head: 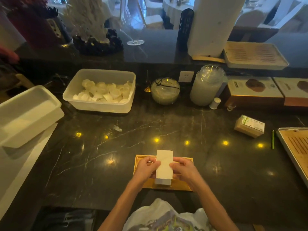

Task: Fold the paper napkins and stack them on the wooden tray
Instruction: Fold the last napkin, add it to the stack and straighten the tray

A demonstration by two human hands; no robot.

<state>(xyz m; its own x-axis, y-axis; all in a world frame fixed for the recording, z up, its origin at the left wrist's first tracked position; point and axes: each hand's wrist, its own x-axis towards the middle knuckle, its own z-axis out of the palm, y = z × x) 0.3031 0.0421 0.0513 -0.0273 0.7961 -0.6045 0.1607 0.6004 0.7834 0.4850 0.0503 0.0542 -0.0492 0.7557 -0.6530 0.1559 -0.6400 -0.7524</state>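
Lower centre of frame: folded white napkin [164, 165] held over the wooden tray [182, 185], long axis running away from the camera. Left hand [146, 169] pinches its left edge, right hand [183, 170] its right (both closed on it). Dark marble counter [116, 155] all round

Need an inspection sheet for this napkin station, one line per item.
Surface: dark marble counter, ceiling lights reflected.
Job's things: white napkin stack on the wooden tray.
Clutter: plastic bin of small cups, brown packet, green pen.
Grippers: left hand and right hand hold the stack's sides.
Cables: black cord on glass bowl.
Surroundings: dining room behind glass.
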